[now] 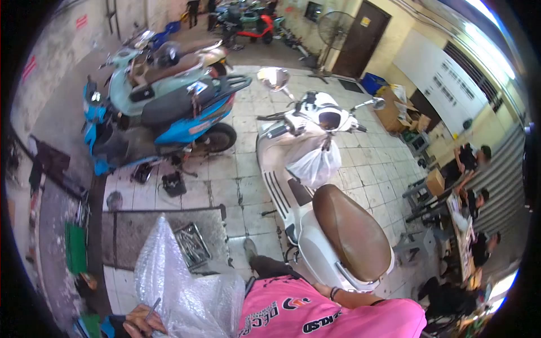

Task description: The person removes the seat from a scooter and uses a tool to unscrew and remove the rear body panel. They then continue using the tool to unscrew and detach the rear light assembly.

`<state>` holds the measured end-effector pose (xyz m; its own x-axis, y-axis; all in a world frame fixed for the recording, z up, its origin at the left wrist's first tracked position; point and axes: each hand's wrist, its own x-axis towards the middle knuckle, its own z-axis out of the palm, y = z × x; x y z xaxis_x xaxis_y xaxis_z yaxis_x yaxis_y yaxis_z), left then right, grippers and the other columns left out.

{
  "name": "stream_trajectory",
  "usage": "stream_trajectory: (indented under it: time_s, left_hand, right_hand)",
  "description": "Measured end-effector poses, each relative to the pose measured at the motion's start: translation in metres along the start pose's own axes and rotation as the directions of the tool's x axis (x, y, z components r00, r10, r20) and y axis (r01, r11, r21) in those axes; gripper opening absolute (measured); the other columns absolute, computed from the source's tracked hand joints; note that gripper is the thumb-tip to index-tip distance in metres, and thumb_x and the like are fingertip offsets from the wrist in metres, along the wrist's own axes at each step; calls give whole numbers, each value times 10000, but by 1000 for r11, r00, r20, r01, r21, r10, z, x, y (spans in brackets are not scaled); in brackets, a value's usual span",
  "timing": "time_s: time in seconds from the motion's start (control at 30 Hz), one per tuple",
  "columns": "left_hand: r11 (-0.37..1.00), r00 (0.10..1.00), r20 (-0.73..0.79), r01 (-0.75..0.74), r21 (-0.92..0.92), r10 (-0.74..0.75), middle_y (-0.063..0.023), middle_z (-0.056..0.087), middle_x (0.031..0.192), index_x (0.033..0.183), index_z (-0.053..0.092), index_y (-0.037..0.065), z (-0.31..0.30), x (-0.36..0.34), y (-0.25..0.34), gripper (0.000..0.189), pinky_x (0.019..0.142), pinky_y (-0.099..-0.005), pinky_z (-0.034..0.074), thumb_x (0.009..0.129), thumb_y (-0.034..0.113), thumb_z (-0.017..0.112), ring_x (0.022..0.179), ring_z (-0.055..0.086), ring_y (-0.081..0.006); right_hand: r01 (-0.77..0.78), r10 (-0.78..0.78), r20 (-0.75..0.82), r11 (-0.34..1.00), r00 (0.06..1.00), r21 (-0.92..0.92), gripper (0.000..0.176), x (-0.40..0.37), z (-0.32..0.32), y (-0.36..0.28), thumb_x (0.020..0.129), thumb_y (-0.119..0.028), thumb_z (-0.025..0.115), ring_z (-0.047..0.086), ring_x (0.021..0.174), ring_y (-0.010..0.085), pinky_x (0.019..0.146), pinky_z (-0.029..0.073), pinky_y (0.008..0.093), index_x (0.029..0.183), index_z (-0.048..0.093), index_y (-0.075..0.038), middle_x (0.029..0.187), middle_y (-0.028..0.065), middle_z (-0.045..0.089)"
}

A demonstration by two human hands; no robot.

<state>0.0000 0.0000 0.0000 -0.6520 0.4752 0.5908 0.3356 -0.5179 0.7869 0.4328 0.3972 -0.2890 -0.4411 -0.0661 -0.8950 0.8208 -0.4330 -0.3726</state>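
My left hand [141,322] shows at the bottom left edge, fingers closed on a thin dark tool [153,307]. It rests against a crumpled sheet of clear bubble wrap [180,281] that stands up in front of me. My right hand [323,289] is mostly hidden. Only the wrist with a dark band shows, lying across a pink shirt [315,312] beside the rear of a white scooter [315,248]. The scooter has a brown seat [352,231], and a white plastic bag [314,163] hangs under its handlebar. A dark trouser leg and shoe [249,248] reach towards the scooter.
A metal tray of tools [193,243] lies on a dark mat [135,234]. Blue and pale green scooters [169,112] are parked at the back left. Several people sit at a table [462,231] on the right. A fan [332,31] stands by a brown door.
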Motion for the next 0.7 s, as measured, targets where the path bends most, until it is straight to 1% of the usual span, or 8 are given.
stream_trajectory:
  time_s: [0.1,0.17,0.2,0.27,0.43,0.5,0.57,0.7]
  left_hand:
    - [970,980,-143,160,184,-135,-35,444,470,737,379,166,37,15,44,484,574,-368,445,1141,414,281,422,378,-157]
    - [978,998,23,-67,197,63,-30,455,499,719,366,164,36,19,18,486,593,-362,442,1146,375,270,445,395,-153]
    - [994,908,-411,105,35,-81,-29,473,527,732,382,154,93,22,9,469,613,-361,443,1141,366,288,469,428,-155]
    - [991,959,-267,117,64,-96,-30,474,535,732,384,155,89,29,7,469,633,-358,447,1140,367,293,475,432,-153]
    - [987,989,-16,144,66,-144,-37,441,490,695,405,161,173,74,-5,521,637,-332,450,1148,377,263,476,438,-160]
    - [976,968,-166,203,75,-188,-32,425,467,684,414,156,202,78,-12,529,605,-325,445,1146,364,264,480,448,-163]
    - [995,979,203,11,96,-30,-31,515,479,692,390,149,217,93,-25,457,594,-320,463,1098,344,315,439,461,-152]
    - [981,985,49,159,109,-165,-22,503,476,675,391,160,292,102,-35,481,554,-261,413,1119,327,306,406,399,-125]
  right_hand:
    - [207,-202,-153,978,967,14,558,22,6,102,963,-521,482,649,1064,263,992,492,420,1223,676,-67,1161,129,717]
    - [530,-601,-276,796,750,-293,532,99,-8,216,950,-502,487,676,921,257,882,528,443,1131,707,-52,1039,108,736]
    - [366,-335,-373,931,865,13,510,58,3,184,950,-496,482,668,911,252,876,528,433,1087,704,-58,1008,112,733]
    - [183,10,-398,877,917,445,448,2,21,129,946,-469,475,657,885,248,871,526,422,1001,697,-84,966,125,724]
    - [354,-76,-510,806,857,474,362,0,7,158,893,-393,509,657,847,258,831,533,418,940,685,-80,932,139,710]
    - [439,-118,-584,780,803,446,328,2,0,178,872,-362,523,656,831,262,815,536,416,916,680,-78,919,145,704]
    - [531,-131,-642,697,755,482,293,2,-4,198,851,-331,537,656,816,266,799,539,414,891,676,-77,905,151,698]
    - [389,67,-401,139,914,911,285,-47,33,188,930,-213,521,649,815,243,811,534,370,824,738,-63,838,71,693]
